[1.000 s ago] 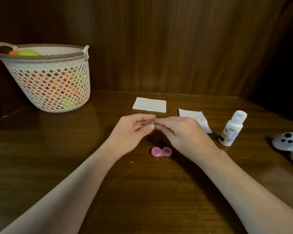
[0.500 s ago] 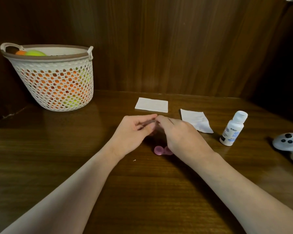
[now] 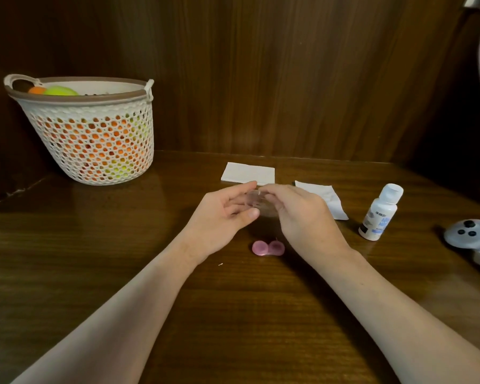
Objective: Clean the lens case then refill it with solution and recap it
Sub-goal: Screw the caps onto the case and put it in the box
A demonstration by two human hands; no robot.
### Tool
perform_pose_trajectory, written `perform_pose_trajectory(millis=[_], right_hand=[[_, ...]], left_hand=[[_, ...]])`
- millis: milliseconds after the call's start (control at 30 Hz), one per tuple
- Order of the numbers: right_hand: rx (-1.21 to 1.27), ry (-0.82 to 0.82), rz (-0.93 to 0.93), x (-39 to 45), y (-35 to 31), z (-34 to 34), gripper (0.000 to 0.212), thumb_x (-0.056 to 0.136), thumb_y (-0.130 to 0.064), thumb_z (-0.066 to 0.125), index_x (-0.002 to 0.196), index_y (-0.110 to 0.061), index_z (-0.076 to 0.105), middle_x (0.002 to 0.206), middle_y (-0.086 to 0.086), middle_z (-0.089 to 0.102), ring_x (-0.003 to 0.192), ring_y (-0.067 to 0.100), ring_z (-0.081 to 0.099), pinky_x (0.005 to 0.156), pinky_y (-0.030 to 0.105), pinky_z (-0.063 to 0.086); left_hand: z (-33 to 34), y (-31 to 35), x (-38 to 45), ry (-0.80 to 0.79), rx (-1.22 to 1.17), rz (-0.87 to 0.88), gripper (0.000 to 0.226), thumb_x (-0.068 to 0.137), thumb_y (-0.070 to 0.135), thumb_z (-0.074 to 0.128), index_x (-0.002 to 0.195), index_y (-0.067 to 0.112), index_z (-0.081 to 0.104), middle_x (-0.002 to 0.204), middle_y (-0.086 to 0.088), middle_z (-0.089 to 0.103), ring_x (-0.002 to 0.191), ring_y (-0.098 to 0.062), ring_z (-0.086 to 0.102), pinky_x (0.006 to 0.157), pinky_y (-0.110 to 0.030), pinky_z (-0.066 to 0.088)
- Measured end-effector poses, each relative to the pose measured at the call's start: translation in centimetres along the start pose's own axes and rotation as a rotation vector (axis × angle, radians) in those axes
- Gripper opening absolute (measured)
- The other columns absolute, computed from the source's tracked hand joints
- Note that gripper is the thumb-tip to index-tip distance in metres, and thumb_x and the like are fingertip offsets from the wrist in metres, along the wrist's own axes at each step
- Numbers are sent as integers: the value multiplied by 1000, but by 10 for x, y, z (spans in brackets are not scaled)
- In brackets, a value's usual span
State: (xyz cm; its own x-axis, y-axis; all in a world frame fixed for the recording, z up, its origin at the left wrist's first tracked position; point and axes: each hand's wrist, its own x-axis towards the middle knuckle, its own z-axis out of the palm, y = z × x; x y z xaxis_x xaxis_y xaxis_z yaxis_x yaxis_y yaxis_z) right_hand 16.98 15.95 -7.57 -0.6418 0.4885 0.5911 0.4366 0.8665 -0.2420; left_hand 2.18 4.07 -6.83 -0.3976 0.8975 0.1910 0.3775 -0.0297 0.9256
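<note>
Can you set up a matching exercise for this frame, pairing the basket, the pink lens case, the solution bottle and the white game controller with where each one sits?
Things:
1. basket
2. pink lens case
3. solution bottle
4. white game controller

Places:
A. at the right edge of the view, on the table
B. on the table just below the two hands
C. back left of the table, against the wooden wall
D. upright, right of the right hand, beside a white tissue

Pairs: 1-C, 2-B, 3-D, 4-A
</note>
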Motion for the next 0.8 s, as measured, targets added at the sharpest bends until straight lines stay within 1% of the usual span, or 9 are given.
perform_pose_trajectory(millis=[100,200,333,433,567,633,667,733,800], right_hand=[[174,77,97,-2,7,-3,22,108,-27,59,125,-30,73,113,-23,68,97,-13,60,85,-1,39],[228,132,136,-3,15,-3,20,106,-27,63,122,-29,75,107,-28,63,94,-22,55,80,-6,39],[253,208,215,1,22,-1,15,102,-25,70,114,-31,75,104,-25,65,97,-17,57,80,-5,40],[246,199,249,4,24,0,15,101,-26,72,113,-31,78,104,-24,66,95,-13,59,78,-4,41],[261,154,292,4,24,2,19,102,-28,71,118,-31,79,109,-23,66,91,-19,56,77,-10,34],[276,131,291,5,25,2,22,102,-31,70,123,-34,76,115,-23,63,96,-26,53,74,-11,33],[294,121,274,5,25,0,22,102,-34,70,123,-37,74,118,-24,61,100,-28,51,72,-9,36],[320,100,212,6,25,-8,15,99,-39,73,113,-44,71,119,-25,58,108,-18,53,72,-2,45],[302,31,137,6,28,-17,4,96,-43,74,98,-46,72,114,-31,55,115,-8,51,82,7,42]], left_hand=[[1,-2,0,-67,0,2,69,96,6,75,156,27,48,131,6,72,119,-8,70,109,-36,55],[2,-2,1,-94,-44,0,75,93,0,78,151,31,43,132,-3,71,121,-19,71,110,-43,55],[2,-3,2,-134,-79,12,65,91,-4,78,139,28,48,130,-4,72,120,-20,72,109,-45,56],[2,-4,2,-158,-75,20,60,91,-3,79,139,26,55,130,-2,72,121,-20,71,108,-44,56],[2,-5,4,-153,-58,-4,60,91,2,79,142,25,59,130,5,71,119,-11,70,106,-36,58],[2,-6,5,-143,-55,-22,59,92,2,79,143,24,59,131,6,71,118,-8,71,105,-33,58],[2,-6,5,-130,-54,-30,59,92,2,79,142,24,59,130,5,71,118,-9,71,104,-33,58],[1,-8,7,-97,-54,-50,58,92,2,79,143,23,59,129,4,72,117,-10,71,104,-34,59],[2,-9,8,-76,-56,-67,57,93,4,79,144,22,59,128,4,72,116,-10,72,104,-35,59]])
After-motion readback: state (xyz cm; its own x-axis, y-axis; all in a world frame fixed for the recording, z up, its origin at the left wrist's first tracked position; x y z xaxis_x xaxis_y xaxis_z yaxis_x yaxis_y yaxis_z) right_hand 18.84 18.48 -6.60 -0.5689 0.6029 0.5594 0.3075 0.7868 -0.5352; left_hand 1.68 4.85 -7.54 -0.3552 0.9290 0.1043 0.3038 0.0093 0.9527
